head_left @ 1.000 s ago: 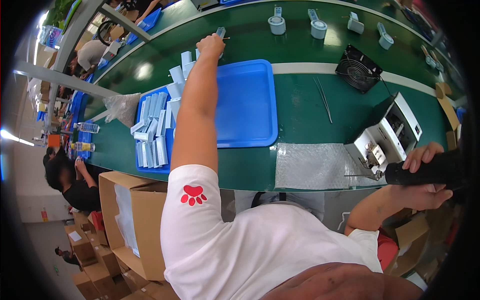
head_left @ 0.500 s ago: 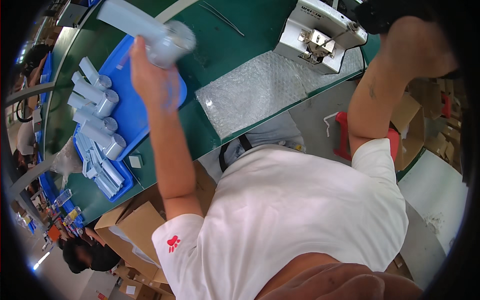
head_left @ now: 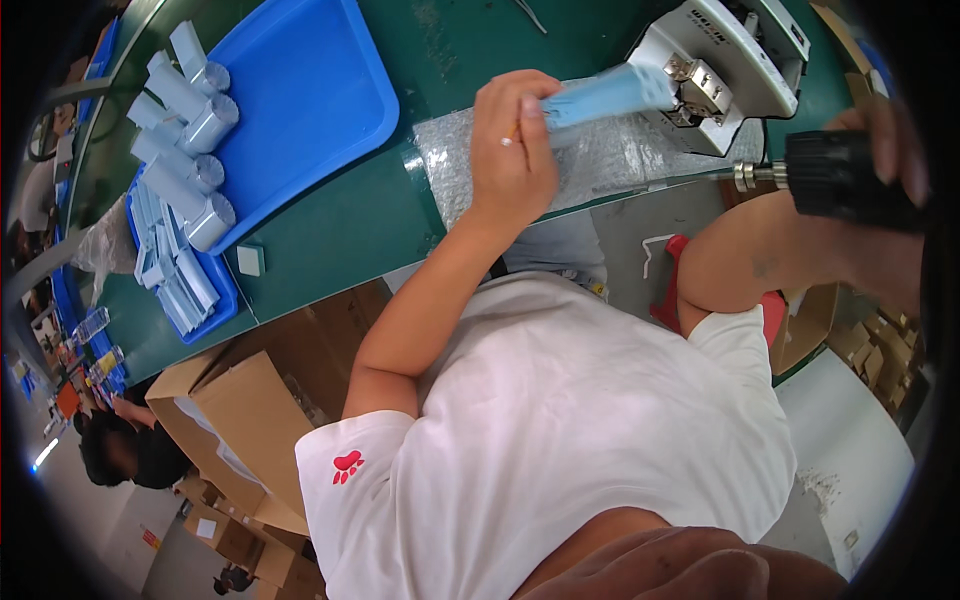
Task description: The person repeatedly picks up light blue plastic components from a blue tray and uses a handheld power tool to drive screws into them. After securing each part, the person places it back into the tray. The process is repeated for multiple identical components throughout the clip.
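Note:
My left hand is closed around a long light-blue plastic part, which is blurred and held over the bubble wrap. The part's far end reaches in front of a white screw feeder with a metal mechanism on its face. At the right, my right hand grips a black electric screwdriver. Its thin bit points left, toward the bench edge below my left hand, apart from the blue part. Some fingers of the right hand fade into the dark rim.
A blue tray lies at the left, with several light-blue cylinder-ended parts along its left side. A smaller blue tray holds flat pale pieces. Nearby sits a small pale block. Cardboard boxes stand below the green bench.
My left hand has carried the light-blue part from above the blue tray rightward to the screw feeder. My right hand has lowered the screwdriver, and its bit now points left.

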### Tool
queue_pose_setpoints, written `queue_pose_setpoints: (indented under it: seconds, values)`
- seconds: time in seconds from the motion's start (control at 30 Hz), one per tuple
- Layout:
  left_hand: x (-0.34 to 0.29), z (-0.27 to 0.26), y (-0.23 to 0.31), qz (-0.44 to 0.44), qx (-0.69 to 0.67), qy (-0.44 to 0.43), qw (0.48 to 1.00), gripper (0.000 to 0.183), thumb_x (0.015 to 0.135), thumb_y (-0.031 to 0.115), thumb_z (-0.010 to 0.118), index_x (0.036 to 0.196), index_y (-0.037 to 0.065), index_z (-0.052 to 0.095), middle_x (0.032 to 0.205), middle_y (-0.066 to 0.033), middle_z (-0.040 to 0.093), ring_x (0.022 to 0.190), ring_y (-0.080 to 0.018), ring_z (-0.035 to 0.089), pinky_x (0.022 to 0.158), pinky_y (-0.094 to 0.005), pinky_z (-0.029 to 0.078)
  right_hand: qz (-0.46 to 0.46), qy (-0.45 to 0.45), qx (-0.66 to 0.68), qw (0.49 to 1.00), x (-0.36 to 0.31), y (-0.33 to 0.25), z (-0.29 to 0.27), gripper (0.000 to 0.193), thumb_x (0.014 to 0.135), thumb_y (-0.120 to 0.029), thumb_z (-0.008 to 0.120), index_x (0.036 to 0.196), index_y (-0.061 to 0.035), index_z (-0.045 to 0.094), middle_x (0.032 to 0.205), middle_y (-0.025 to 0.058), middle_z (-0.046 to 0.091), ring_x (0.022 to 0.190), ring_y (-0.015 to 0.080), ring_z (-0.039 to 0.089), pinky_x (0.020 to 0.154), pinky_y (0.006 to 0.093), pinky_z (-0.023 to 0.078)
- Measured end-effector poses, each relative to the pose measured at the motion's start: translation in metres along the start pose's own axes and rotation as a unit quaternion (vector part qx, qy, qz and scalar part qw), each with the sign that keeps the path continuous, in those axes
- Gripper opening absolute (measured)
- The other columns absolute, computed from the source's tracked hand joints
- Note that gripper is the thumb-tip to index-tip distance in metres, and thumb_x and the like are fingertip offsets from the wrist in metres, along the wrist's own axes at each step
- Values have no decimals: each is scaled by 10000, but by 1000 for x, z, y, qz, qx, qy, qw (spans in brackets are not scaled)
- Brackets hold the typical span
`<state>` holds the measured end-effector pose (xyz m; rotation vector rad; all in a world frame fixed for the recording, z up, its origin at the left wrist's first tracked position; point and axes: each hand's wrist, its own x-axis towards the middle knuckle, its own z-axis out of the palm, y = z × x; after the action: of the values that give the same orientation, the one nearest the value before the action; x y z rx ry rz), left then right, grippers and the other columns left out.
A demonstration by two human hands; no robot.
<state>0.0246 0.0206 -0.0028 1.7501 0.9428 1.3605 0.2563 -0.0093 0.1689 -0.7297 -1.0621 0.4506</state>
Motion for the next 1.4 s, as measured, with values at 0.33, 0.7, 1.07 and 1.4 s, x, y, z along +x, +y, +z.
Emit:
queue_pose_setpoints:
  seconds: [0.33, 0.7, 1.07, 1.4]
  values:
    - [-7, 2, -6, 63, 16, 4, 998, 273, 1075, 93, 391, 1038, 22, 652, 1084, -139, 670, 1012, -279, 586, 941, -380, 436, 3, -18, -15, 1000, -18, 27, 37, 663, 910, -617, 492, 1029, 28, 594, 936, 117, 579, 770, 216, 546, 686, 353, 457]
    - [-5, 1, -8, 58, 22, 4, 998, 243, 1057, 81, 412, 1043, 18, 646, 1079, -135, 671, 1008, -285, 585, 941, -380, 427, 1, -15, -15, 1000, -22, 35, 45, 683, 906, -632, 485, 1028, 32, 591, 929, 123, 578, 758, 218, 543, 678, 355, 456]
    - [-9, 0, -10, 88, 31, 15, 996, 214, 1047, 58, 433, 1025, 19, 642, 1073, -130, 668, 1011, -292, 576, 957, -398, 412, -22, 1, -14, 1000, -41, 33, 55, 703, 902, -647, 478, 1026, 36, 588, 921, 130, 577, 746, 220, 539, 671, 356, 455]
    - [-7, 4, -9, 62, 19, 24, 998, 217, 1048, 97, 415, 1031, 16, 615, 1111, -169, 633, 1045, -324, 559, 970, -427, 408, -56, 59, -62, 995, -24, 11, 48, 721, 899, -661, 471, 1025, 39, 585, 914, 135, 576, 735, 222, 536, 664, 357, 454]
